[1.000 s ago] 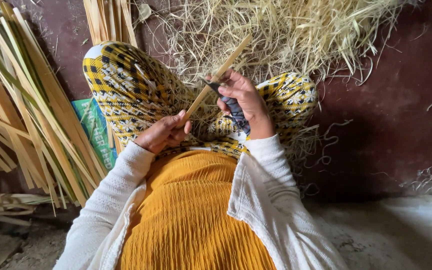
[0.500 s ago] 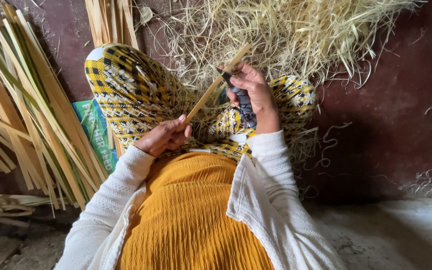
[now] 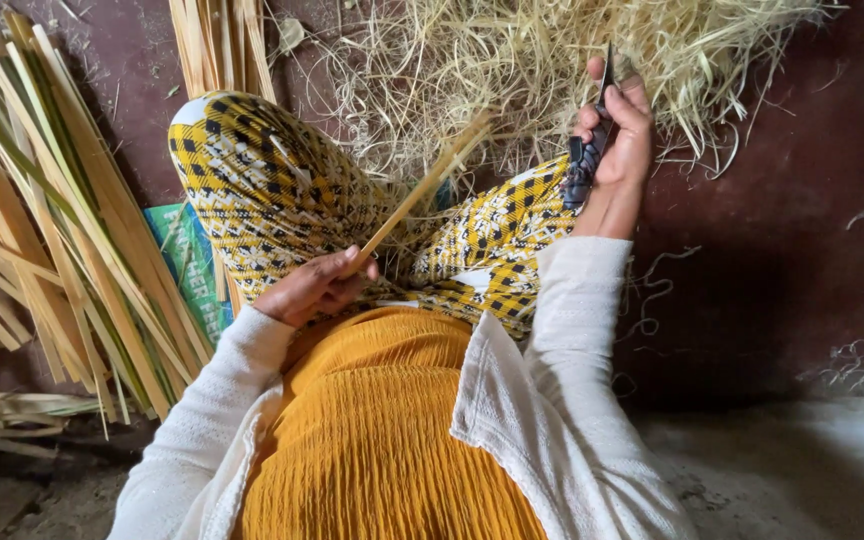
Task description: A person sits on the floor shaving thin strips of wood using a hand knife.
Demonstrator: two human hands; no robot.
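Note:
My left hand (image 3: 314,286) rests on my lap and grips the near end of a thin bamboo strip (image 3: 420,188), which slants up and away to the right over my yellow-and-black patterned knee (image 3: 262,180). My right hand (image 3: 620,140) is raised to the right, beyond my other knee, with its fingers closed round a knife (image 3: 590,140) that has a dark wrapped handle and a thin blade pointing upward. The knife is clear of the strip. I wear a yellow top and a white cardigan.
A heap of pale curly shavings (image 3: 552,70) lies ahead on the dark red floor (image 3: 782,260). Long split bamboo strips (image 3: 62,230) lean in a bundle at the left, more strips (image 3: 217,45) stand at top centre, and a green packet (image 3: 190,265) lies beside my knee.
My right hand has swept the knife off the far end of the strip, up and out to the right. The left hand keeps its hold on the strip.

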